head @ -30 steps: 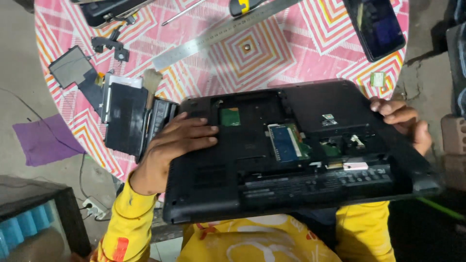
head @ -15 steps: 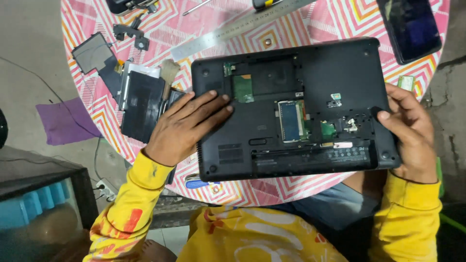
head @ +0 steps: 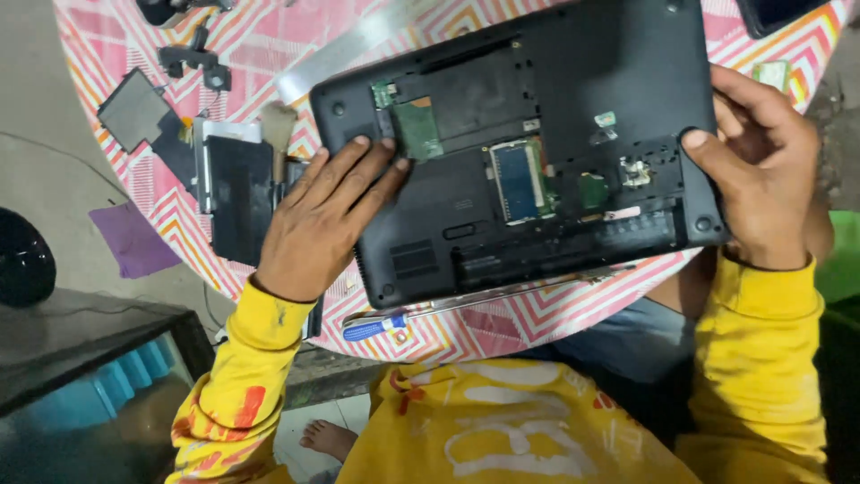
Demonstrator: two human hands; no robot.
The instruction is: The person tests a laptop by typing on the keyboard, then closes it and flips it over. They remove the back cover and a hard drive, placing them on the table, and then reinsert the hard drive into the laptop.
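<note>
Head view — one laptop [head: 573, 99], two hands [head: 313, 224].

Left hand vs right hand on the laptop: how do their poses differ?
The left hand lies flat, palm down, fingers spread over the laptop's open underside near a green board; the right hand curls around the laptop's right edge, thumb pressed on top. The left hand sits partly over the black removed cover beside the laptop; the right hand touches only the laptop. Both are bare, with yellow sleeves.
</note>
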